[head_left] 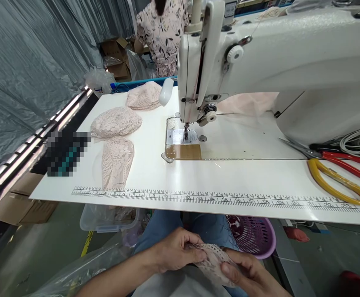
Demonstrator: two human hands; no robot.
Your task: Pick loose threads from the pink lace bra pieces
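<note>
Over my lap, below the table edge, a pale pink lace piece point(212, 260) is stretched between my two hands. My left hand point(180, 249) pinches its left side between thumb and fingers. On the right side, my right hand point(245, 270) grips it with the thumb on top. Several similar lace pieces lie on the left of the white table: one at the back point(144, 95), one in the middle point(116, 121) and one near the ruler point(117, 161). The sewing machine point(195, 74) stands beyond my hands, its needle area point(186, 132) untouched.
Yellow-handled scissors point(337, 181) and a red-handled tool point(350, 159) lie at the table's right. A printed ruler point(214, 198) runs along the front edge. Below are a purple basket point(268, 237) and a clear plastic bin point(105, 225). Another person point(164, 37) stands behind the table.
</note>
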